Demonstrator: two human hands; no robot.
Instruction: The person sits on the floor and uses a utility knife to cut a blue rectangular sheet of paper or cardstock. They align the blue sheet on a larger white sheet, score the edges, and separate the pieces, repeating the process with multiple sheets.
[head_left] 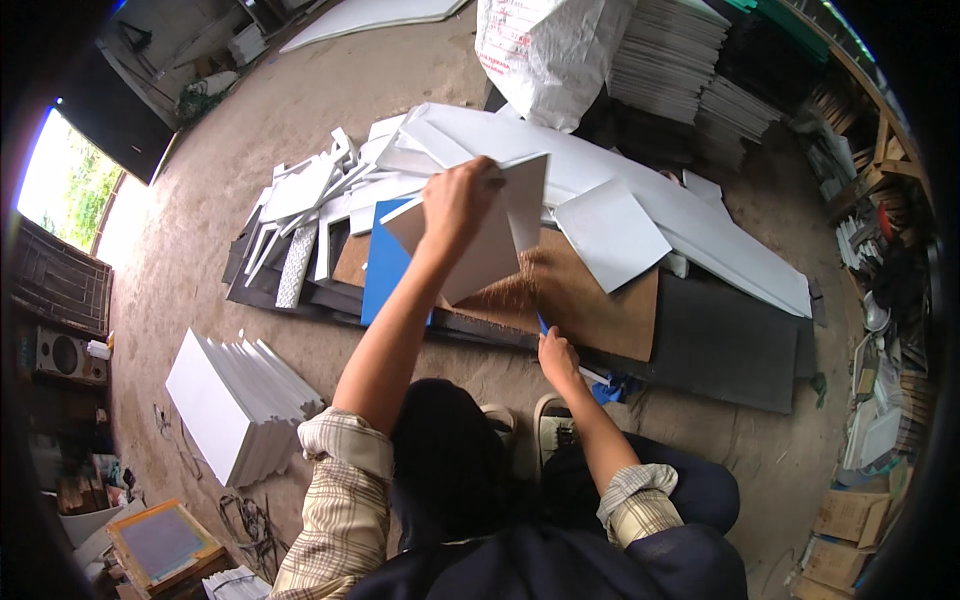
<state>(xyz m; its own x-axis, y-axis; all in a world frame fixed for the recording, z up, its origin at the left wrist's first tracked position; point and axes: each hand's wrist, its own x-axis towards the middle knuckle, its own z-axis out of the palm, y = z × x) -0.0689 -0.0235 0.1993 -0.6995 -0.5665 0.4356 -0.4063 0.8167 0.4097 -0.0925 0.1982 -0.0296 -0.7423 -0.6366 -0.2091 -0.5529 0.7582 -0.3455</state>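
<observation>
My left hand (462,205) is raised over the pile, its fingers closed on the top edge of a white foam board (527,205). A second flat piece hangs against it, shaded grey, and I cannot tell whether it is separate. Lower and to the right, my right hand (560,355) is closed around a slim blue tool (542,322), whose tip points at a brown board (600,315). Pale crumbs are scattered on that board. To its left lies a blue sheet (385,265), partly behind my left forearm. One square white board (612,235) rests at the brown board's right end.
White offcuts (300,190) heap at the far left of the dark base sheets (730,340). A long white panel (690,235) slants behind. Stacked white boards (235,410) stand on the floor at left. A white sack (550,60) and more stacks (670,55) are at the back.
</observation>
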